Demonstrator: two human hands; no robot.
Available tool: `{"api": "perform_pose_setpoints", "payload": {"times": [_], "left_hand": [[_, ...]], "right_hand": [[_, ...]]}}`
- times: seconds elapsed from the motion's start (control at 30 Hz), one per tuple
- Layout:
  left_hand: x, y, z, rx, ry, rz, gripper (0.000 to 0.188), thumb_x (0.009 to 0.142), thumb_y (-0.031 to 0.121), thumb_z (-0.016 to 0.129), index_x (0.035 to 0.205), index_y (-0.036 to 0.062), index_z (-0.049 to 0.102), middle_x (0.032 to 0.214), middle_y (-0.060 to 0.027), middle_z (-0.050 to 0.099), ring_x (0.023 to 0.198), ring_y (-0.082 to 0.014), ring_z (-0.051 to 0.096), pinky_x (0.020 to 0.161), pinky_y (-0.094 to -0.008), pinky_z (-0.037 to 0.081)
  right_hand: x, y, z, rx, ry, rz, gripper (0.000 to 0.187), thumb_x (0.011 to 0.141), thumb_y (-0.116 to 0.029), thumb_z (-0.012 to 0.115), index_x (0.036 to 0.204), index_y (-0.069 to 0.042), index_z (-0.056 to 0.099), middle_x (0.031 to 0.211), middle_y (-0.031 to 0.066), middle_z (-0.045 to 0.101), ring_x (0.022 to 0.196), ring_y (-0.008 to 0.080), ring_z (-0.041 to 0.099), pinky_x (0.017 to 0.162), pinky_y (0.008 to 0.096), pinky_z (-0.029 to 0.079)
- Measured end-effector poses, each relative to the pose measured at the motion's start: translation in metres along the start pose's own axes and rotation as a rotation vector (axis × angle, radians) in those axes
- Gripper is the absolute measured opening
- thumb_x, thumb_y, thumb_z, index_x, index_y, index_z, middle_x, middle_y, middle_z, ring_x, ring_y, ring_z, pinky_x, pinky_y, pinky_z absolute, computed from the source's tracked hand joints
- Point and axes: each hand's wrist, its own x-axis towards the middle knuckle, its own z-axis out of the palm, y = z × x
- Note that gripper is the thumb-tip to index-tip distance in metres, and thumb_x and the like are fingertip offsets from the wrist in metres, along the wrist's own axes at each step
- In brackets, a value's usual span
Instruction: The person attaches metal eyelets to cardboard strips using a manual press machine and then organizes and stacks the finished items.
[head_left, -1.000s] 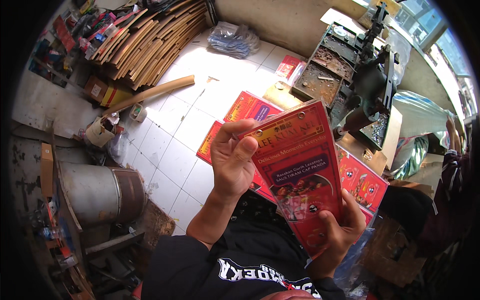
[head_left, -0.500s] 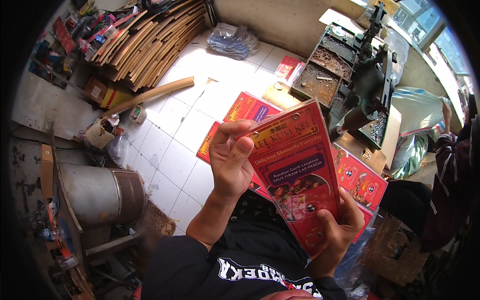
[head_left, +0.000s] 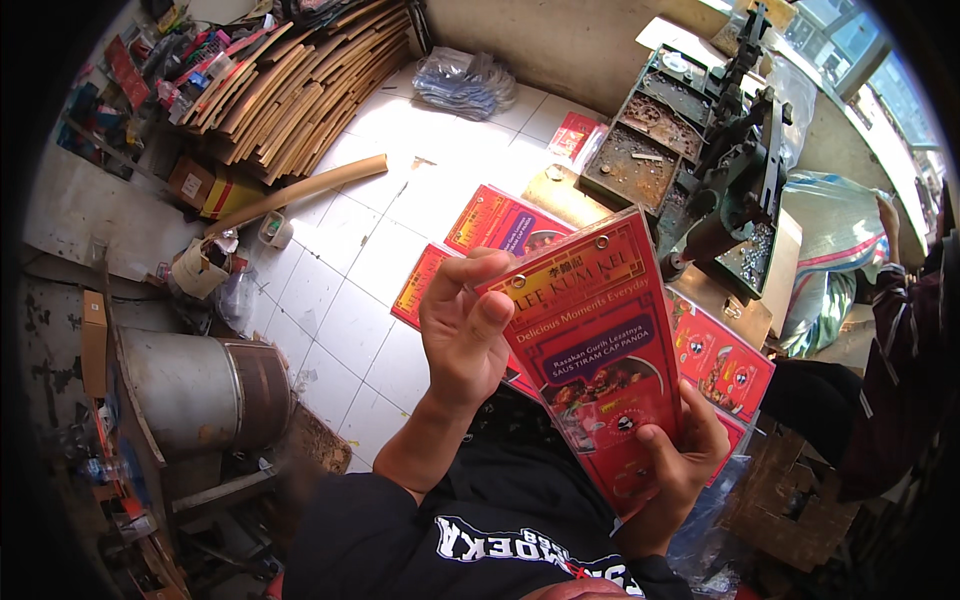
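Observation:
I hold up a tall red printed card [head_left: 590, 340] in a clear plastic cover, tilted, with metal eyelets along its top edge. My right hand [head_left: 685, 450] is closed around its lower right side, thumb on the front. At the upper left corner my left hand [head_left: 465, 325] is curled, thumb and forefinger at the card's edge; its other fingertips are partly hidden. Behind the held card, more red cards [head_left: 490, 220] lie on the white tiles, and others [head_left: 722, 355] lie to the right.
At the right stands a dark metal press [head_left: 735, 215] beside a compartment tray [head_left: 640, 155] of small metal parts. Folded plastic bags [head_left: 463, 82] lie near the wall. Stacked brown boards [head_left: 300, 90], a cardboard tube [head_left: 300, 192] and a metal drum [head_left: 185, 388] are at left. A person's sleeve [head_left: 905, 330] shows at right.
The held card has shifted slightly to the right and down at its top and turned a little. My left hand has moved slightly with it; my right hand keeps its place.

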Motion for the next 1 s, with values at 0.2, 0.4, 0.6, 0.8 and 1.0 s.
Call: {"api": "perform_pose_setpoints", "payload": {"times": [0.2,0.4,0.6,0.8,1.0], "left_hand": [[-0.002,-0.001,0.002,-0.001,-0.02,0.02,0.031,0.094,0.012,0.069,0.12,0.0008,0.058,0.117,-0.0095,0.06,0.109,-0.0157,0.061,0.098,-0.0328,0.05],[-0.004,0.001,0.004,0.02,0.017,0.002,0.033,0.093,0.015,0.071,0.12,0.0007,0.058,0.115,-0.0098,0.06,0.107,-0.0154,0.061,0.097,-0.0322,0.049],[-0.005,0.003,-0.002,0.075,0.006,-0.032,0.037,0.092,0.018,0.072,0.121,-0.0014,0.058,0.116,-0.0105,0.062,0.109,-0.0167,0.062,0.098,-0.0323,0.049],[-0.006,0.011,0.0,-0.037,-0.016,-0.084,0.034,0.099,0.025,0.06,0.116,-0.0046,0.056,0.114,-0.017,0.066,0.108,-0.0202,0.066,0.095,-0.0352,0.052],[-0.006,0.014,-0.004,-0.143,-0.027,-0.141,0.029,0.103,0.026,0.049,0.107,-0.0021,0.056,0.109,-0.02,0.068,0.102,-0.0222,0.069,0.091,-0.0354,0.054]], "right_hand": [[-0.001,-0.002,0.002,0.037,-0.004,0.019,0.061,0.068,0.006,0.085,0.124,0.007,0.062,0.106,0.0144,0.071,0.099,0.0185,0.068,0.089,0.0296,0.054],[0.0,-0.001,0.003,0.066,-0.021,0.018,0.061,0.068,0.009,0.084,0.124,0.007,0.061,0.106,0.0146,0.07,0.098,0.0191,0.069,0.089,0.0306,0.054],[-0.004,0.003,-0.004,0.058,-0.001,0.008,0.061,0.068,0.008,0.084,0.125,0.007,0.06,0.106,0.0151,0.07,0.1,0.0204,0.068,0.09,0.0314,0.054],[-0.004,0.004,-0.004,0.028,-0.022,-0.054,0.062,0.069,0.007,0.084,0.126,0.007,0.06,0.107,0.0166,0.07,0.098,0.021,0.069,0.089,0.0321,0.055],[-0.003,0.006,-0.005,0.068,-0.019,-0.044,0.062,0.07,0.008,0.083,0.127,0.006,0.059,0.106,0.0178,0.07,0.096,0.0214,0.069,0.088,0.0327,0.055]]}}
